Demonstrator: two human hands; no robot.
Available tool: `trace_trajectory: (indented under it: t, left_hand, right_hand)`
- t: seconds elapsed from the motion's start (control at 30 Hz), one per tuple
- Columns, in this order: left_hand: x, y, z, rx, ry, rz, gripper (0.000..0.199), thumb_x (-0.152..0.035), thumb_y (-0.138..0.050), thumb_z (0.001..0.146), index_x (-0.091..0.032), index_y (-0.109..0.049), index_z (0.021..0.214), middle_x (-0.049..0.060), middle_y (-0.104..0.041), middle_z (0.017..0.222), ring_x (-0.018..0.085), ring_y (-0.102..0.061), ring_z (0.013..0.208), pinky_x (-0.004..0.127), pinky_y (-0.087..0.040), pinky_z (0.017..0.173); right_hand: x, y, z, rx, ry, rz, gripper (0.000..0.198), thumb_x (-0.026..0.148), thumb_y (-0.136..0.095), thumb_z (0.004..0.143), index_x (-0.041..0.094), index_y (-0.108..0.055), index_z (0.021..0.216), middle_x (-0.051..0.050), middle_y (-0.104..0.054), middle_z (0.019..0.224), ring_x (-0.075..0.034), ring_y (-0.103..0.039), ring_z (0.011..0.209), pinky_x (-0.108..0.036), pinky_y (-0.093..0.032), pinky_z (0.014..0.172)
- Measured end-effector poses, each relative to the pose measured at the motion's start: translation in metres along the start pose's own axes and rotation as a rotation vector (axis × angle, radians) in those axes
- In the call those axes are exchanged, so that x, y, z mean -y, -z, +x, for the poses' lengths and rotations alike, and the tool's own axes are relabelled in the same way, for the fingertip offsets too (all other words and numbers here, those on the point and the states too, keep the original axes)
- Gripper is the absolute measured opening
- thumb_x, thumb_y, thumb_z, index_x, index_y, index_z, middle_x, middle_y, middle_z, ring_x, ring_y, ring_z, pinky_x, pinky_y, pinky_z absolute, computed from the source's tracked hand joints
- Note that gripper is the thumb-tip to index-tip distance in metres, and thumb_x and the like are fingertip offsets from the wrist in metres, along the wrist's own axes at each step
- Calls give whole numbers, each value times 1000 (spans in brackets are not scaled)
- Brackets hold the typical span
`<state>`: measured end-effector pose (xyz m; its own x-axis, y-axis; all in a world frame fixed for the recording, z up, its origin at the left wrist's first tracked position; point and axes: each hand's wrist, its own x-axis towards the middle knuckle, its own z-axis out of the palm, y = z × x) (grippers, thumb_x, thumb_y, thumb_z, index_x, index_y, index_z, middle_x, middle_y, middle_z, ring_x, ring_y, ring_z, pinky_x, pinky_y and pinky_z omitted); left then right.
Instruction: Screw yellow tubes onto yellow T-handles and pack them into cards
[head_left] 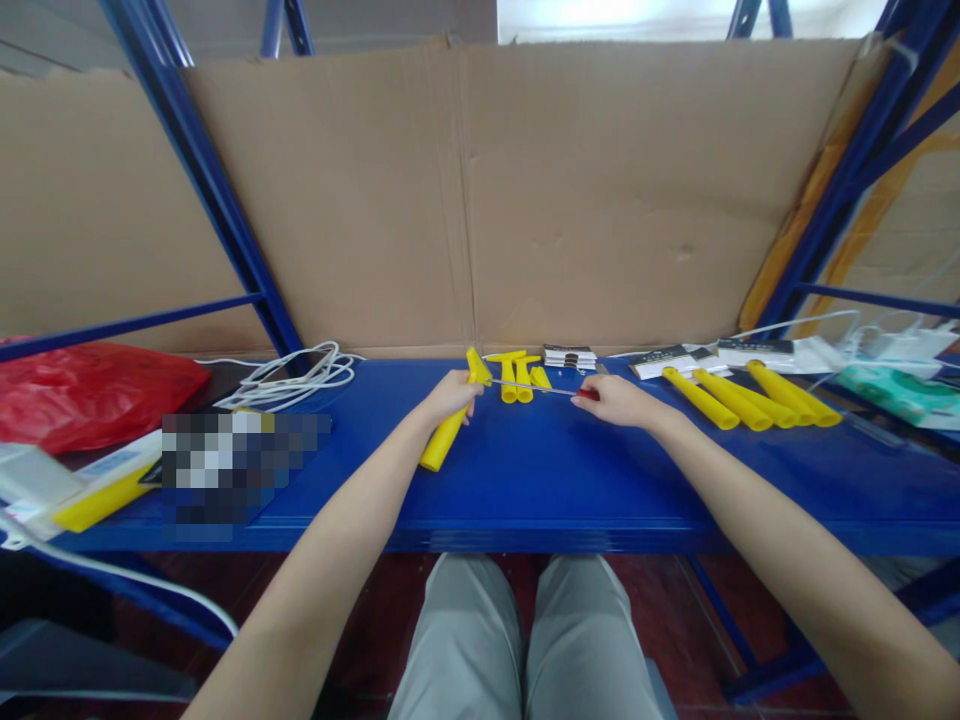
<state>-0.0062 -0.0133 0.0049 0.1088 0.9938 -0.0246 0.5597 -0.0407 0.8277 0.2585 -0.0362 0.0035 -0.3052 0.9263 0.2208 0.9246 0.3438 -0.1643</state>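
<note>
My left hand (451,394) is closed around a yellow plastic handle (444,440), tilted with its wide round end toward me and a flared yellow piece at its top. In my right hand (616,400) is a screwdriver (586,396) with a red grip. Its long metal shaft runs level to the left, and the tip meets the upper part of the yellow handle. Just behind, between my hands, lie several yellow tubes and small yellow pieces (517,382). My fingers hide part of both held things.
Several yellow handles (742,400) lie on the right of the blue table (540,480), beside packaged cards (664,360) and a green packet (900,390). A coiled white cable (315,375) and a red bag (97,390) lie left. Cardboard (600,200) stands behind.
</note>
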Motion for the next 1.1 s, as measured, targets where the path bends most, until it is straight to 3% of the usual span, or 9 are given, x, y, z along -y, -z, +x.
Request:
trace_trajectory:
  t: [0.17, 0.5, 0.67, 0.83, 1.1]
  left_hand:
    - [-1, -1, -2, 11, -6, 29, 16, -11, -44, 74, -11, -56, 85, -5, -45, 37, 13, -47, 32, 24, -43, 39]
    - [3, 0, 2, 7, -4, 28, 11, -12, -45, 75, -12, -54, 81, -5, -45, 37, 12, -46, 32, 23, -42, 38]
    - [2, -1, 1, 4, 3, 13, 9, -12, -45, 76, -13, -53, 81, -6, -45, 37, 11, -46, 32, 22, -43, 38]
    - [-2, -1, -2, -4, 15, 28, 8, -12, -45, 76, -13, -52, 79, -5, -46, 37, 11, -47, 31, 21, -42, 39]
    - [-1, -2, -2, -9, 0, 32, 10, -13, -46, 75, -13, -54, 81, -5, -47, 38, 13, -48, 33, 22, -44, 40]
  right_hand:
    - [2, 0, -1, -91, -72, -67, 13, 30, -60, 72, 20, -51, 70, -5, -65, 78, -18, -57, 69, -25, -36, 58]
    - [1, 3, -3, -102, -148, -72, 10, 27, -57, 69, 21, -49, 73, -2, -61, 69, -17, -55, 63, -25, -34, 55]
    - [-8, 3, -3, -100, -58, -40, 9, 24, -58, 66, 21, -50, 70, -1, -60, 64, -15, -54, 59, -24, -36, 55]
    - [-11, -1, -2, 6, 98, 81, 5, 21, -58, 65, 19, -55, 69, 0, -62, 66, -14, -57, 62, -24, -41, 58]
    - [-6, -11, 2, 54, 160, 170, 11, 20, -59, 70, 17, -64, 79, -5, -68, 81, -17, -62, 72, -28, -48, 68]
